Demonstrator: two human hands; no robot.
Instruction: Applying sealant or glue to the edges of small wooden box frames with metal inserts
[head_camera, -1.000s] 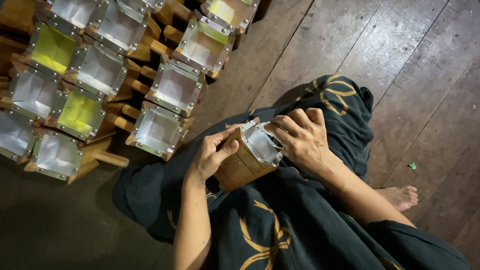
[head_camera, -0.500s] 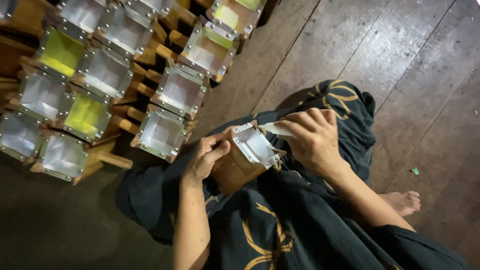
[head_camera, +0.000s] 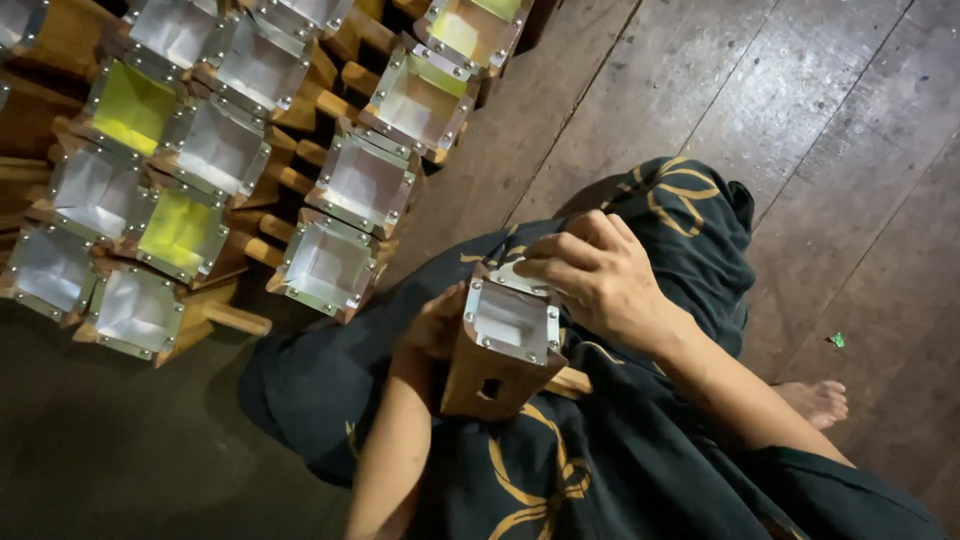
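Here, the person is sitting on a dark plank floor (head_camera: 780, 130), holding a small wooden box with a riveted metal-framed window (head_camera: 505, 345) over a lap draped in black cloth with gold loops (head_camera: 620, 470). The left hand (head_camera: 435, 325) is gripping the box's far side, its fingers mostly hidden behind the wood. The right hand (head_camera: 600, 280) is curling closed over the frame's top edge, fingertips pressing the metal rim. If that pressing grip slips, the box could tip off the lap toward the stacked rows of similar boxes (head_camera: 250, 160) just beyond the left fingers.
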